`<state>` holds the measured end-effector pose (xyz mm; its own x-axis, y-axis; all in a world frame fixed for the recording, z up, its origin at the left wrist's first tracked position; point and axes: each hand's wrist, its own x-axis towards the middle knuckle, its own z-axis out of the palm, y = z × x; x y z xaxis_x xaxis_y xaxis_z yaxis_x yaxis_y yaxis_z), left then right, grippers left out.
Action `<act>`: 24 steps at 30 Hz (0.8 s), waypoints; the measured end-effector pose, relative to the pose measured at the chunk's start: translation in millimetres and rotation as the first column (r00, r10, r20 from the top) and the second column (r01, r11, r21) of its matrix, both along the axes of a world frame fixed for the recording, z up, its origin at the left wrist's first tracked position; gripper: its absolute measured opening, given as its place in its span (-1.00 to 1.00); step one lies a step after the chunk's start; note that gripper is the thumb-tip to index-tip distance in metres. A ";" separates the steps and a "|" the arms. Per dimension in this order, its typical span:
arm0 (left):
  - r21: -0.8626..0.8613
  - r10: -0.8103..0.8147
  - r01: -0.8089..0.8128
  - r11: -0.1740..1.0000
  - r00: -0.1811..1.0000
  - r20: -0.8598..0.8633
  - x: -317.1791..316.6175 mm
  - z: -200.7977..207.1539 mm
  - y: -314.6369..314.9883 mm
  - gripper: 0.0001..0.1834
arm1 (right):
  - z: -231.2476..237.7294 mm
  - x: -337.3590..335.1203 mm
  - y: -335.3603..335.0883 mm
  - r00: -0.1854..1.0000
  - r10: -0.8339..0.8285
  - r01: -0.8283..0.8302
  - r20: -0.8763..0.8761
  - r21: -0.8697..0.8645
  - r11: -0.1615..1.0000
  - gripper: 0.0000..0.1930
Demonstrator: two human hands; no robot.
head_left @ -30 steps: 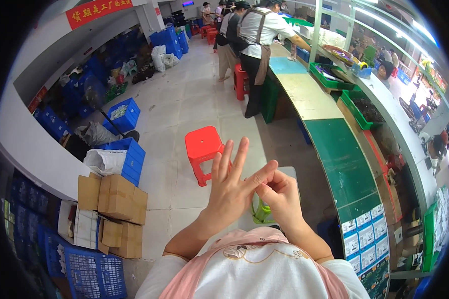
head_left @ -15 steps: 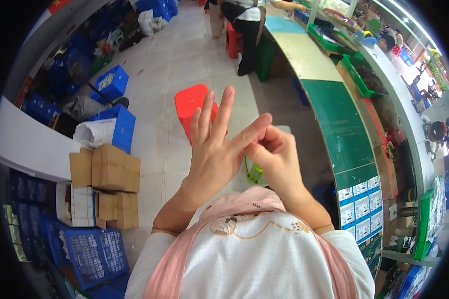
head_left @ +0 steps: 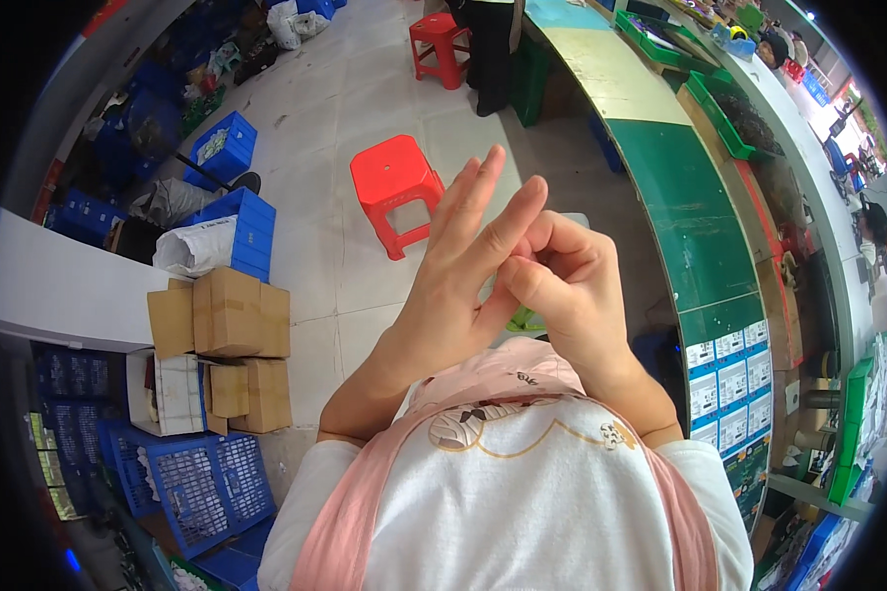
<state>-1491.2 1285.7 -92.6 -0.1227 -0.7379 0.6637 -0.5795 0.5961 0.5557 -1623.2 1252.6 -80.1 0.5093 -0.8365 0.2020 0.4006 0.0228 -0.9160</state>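
My left hand (head_left: 460, 258) is held up in front of my chest, holding nothing, its fingers stretched out and slightly apart. Against its thumb side, my right hand (head_left: 574, 276) is closed in a pinch, thumb against curled fingers. The right fingertips touch the left hand near its thumb and index finger; what they pinch is hidden. Below the hands, a pink apron (head_left: 508, 372) covers a white shirt. Part of a bright green thing (head_left: 525, 320) shows behind my right hand.
A red plastic stool (head_left: 396, 177) stands ahead on the tiled floor, another red stool (head_left: 438, 44) farther off beside a standing person. To the right runs a long green-topped workbench (head_left: 695, 212) with green trays (head_left: 719, 108). Cardboard boxes (head_left: 229, 315) and blue crates (head_left: 202, 488) sit left.
Both hands have shifted a little to the right together. The left fingers are now closer together and tilted more to the right; the right hand keeps its pinch. The view has turned slightly.
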 end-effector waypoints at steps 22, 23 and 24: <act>0.081 -0.124 0.132 0.988 0.987 -0.101 1.2 2.1 0.8 -0.17 | 4.2 -3.2 3.7 0.996 0.083 -0.081 -0.023 0.089 0.993 -0.88; 0.057 -0.116 0.121 0.991 0.990 -0.079 0.6 0.6 0.0 -0.17 | 3.9 -3.0 4.0 0.996 0.086 -0.085 -0.011 0.098 0.992 -0.88; 0.049 -0.121 0.126 0.991 0.989 -0.083 0.1 0.2 -0.4 -0.17 | 3.8 -3.0 4.2 0.996 0.090 -0.089 0.001 0.106 0.990 -0.88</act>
<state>-1491.1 1285.3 -92.4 -0.1636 -0.7551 0.6348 -0.4561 0.6285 0.6300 -1626.2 1256.9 -76.3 0.5838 -0.8041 0.1122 0.3888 0.1555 -0.9081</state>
